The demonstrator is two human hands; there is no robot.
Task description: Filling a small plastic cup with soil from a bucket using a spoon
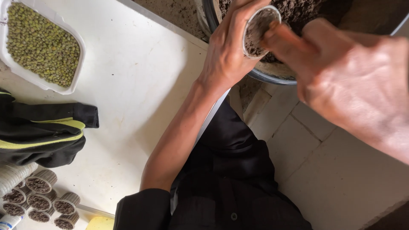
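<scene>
Left hand (228, 51) has its fingers curled around a small white cup (260, 30) of soil, thumb side facing the camera, cup tilted with its mouth showing. It's held past the bench's (140, 85) far edge, over a big round tub of soil (298, 17). Right hand (353, 85) is loosely open, holding nothing, fingertips (275, 40) touching the cup's rim. A tray of green beans (40, 44) sits at the bench's far-left corner; a black and yellow cloth (42, 136) and filled cups (40, 200) sit along the left edge.
</scene>
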